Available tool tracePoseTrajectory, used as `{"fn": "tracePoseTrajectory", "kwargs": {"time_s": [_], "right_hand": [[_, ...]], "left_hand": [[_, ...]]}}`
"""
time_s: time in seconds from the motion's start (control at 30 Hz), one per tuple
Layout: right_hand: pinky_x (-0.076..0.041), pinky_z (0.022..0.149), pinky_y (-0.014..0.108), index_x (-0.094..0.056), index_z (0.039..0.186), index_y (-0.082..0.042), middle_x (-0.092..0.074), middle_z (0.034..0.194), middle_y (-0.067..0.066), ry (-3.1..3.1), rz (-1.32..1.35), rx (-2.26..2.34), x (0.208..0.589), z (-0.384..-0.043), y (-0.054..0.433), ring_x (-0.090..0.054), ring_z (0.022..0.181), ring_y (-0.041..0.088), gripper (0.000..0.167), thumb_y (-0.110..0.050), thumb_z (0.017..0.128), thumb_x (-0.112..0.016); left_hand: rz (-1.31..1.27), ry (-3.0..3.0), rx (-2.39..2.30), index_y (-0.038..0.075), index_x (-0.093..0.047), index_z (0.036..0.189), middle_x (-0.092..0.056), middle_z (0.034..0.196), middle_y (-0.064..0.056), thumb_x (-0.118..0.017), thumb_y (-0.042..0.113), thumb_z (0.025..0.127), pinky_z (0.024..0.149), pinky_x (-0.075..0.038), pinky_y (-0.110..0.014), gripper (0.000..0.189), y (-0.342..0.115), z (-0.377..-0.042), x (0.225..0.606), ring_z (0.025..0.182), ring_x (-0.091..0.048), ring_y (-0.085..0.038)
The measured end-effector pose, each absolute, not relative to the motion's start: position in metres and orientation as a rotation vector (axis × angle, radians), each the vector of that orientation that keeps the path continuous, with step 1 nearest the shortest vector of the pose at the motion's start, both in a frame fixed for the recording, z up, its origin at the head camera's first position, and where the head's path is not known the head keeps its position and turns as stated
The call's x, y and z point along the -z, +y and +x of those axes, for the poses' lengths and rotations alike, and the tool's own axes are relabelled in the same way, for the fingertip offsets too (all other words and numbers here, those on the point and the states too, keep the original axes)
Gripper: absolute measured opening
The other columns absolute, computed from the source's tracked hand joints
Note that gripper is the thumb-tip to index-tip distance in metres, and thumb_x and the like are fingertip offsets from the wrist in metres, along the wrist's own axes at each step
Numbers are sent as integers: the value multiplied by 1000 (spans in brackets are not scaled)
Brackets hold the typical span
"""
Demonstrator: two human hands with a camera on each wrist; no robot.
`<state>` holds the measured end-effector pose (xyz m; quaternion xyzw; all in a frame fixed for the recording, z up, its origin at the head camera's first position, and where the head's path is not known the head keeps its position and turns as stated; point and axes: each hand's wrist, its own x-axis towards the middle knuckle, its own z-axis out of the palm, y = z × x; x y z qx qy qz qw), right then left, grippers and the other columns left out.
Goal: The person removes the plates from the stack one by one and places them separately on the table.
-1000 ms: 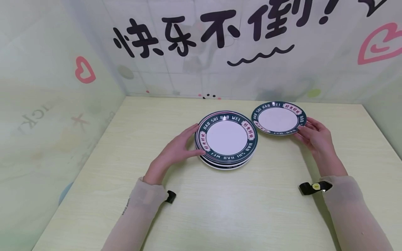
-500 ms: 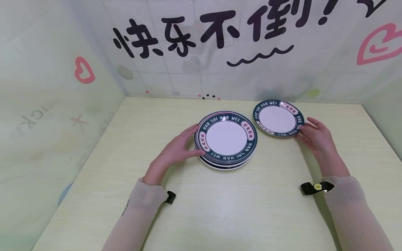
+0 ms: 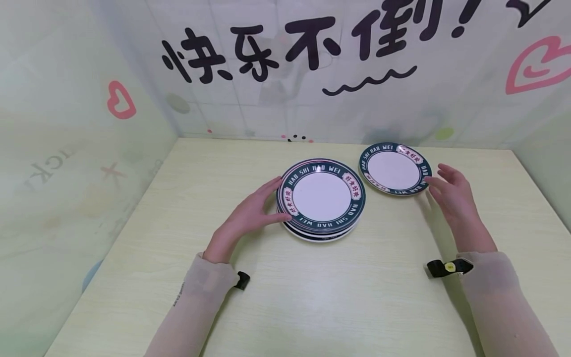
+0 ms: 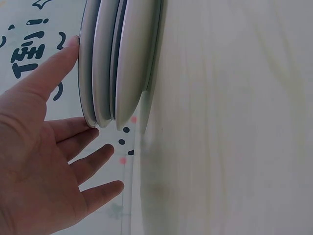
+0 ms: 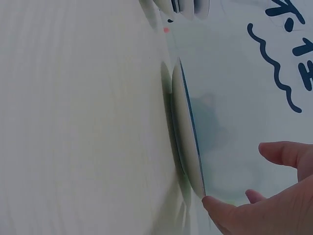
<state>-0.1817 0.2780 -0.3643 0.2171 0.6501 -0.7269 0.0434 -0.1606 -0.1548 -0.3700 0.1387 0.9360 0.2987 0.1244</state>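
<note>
Teal-banded plates fill my view: a stack [image 3: 322, 198] on the table [image 3: 339, 297] and a single plate [image 3: 394, 170] just beside it. My left hand [image 3: 247, 214] is spread, touching the stack's edge; my right hand [image 3: 454, 201] is spread too, a fingertip [image 5: 209, 203] against the single plate's rim. A careless leftward push there could, I judge, knock the rims together.

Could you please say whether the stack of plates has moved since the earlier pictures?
No; measured against the wall's black dots, the stack of plates holds its place.
</note>
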Motion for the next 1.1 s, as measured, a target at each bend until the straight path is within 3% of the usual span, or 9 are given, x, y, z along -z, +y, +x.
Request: {"fn": "tracePoseTrajectory", "kwargs": {"time_s": [0.2,0.47,0.7,0.9,1.0,1.1], "right_hand": [[-25,124,26,-15,161,-22,-7,170,-1,2009,668,2224,364,-181,276,-23,152,14,77,-18,99,-61],[-43,107,15,-18,160,-20,-10,169,2,2014,614,2251,364,-178,276,-33,145,15,78,-18,97,-64],[-53,91,10,-23,159,-16,-20,166,3,1995,541,2298,363,-176,273,-51,110,2,77,-13,95,-66],[-54,89,10,-23,159,-14,-18,168,5,1993,491,2299,360,-175,269,-51,108,1,76,-14,96,-66],[-54,89,10,-22,159,-12,-30,161,3,2003,460,2302,359,-175,266,-52,106,1,76,-14,96,-66],[-55,88,10,-22,158,-10,-45,140,-3,1997,418,2327,358,-174,263,-54,103,1,76,-13,96,-65]], "left_hand": [[408,2730,-868,26,-21,160,-17,169,3,-75,54,83,125,-24,-56,98,-155,-161,370,156,-17,-27],[408,2733,-872,26,-22,160,-18,168,3,-76,53,82,124,-24,-56,98,-155,-160,369,156,-18,-28],[419,2733,-871,26,-22,160,-18,168,3,-75,54,82,125,-24,-56,99,-156,-160,371,156,-17,-28],[421,2733,-877,25,-22,160,-18,168,4,-75,54,83,125,-23,-55,98,-156,-160,371,156,-17,-27],[423,2735,-877,25,-22,160,-18,168,4,-75,54,83,125,-23,-54,98,-156,-160,371,156,-17,-27],[420,2729,-880,26,-22,160,-18,168,4,-75,54,83,125,-23,-55,98,-156,-160,371,156,-17,-27]]}}
